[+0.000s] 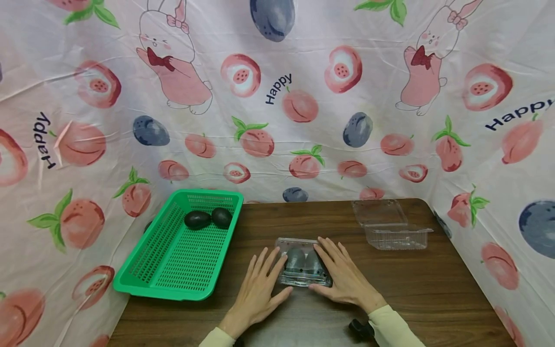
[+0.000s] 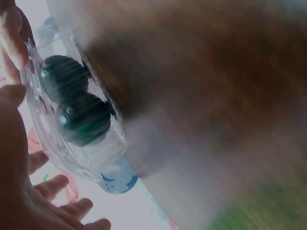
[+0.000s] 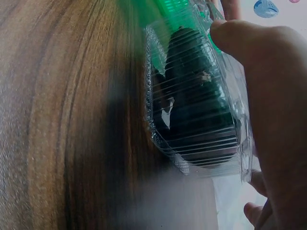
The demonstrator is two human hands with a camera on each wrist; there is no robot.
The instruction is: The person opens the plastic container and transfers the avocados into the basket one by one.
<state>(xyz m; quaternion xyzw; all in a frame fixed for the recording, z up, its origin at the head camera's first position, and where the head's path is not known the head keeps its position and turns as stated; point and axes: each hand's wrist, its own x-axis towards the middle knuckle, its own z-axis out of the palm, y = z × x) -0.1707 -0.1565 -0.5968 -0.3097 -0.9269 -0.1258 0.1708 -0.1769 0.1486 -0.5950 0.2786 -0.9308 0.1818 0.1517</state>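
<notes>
A clear plastic clamshell box [image 1: 303,277] sits on the table between my hands, its lid down over two dark avocados [image 1: 296,260]. In the left wrist view both avocados [image 2: 84,120] show side by side through the plastic; in the right wrist view one avocado [image 3: 196,96] largely covers the other. My left hand [image 1: 257,289] is at the box's left side, fingers spread and fairly straight; whether its fingertips touch is hard to tell. Along the right edge, my right hand [image 1: 347,274] rests its extended fingers on the lid, thumb at the front corner.
At the left stands a green plastic basket [image 1: 182,270] holding two more avocados [image 1: 197,220]. A second clear clamshell box [image 1: 396,237], lid raised, stands at the back right of the wooden table [image 1: 433,289]. Patterned cloth [image 1: 303,72] hangs behind and along both sides.
</notes>
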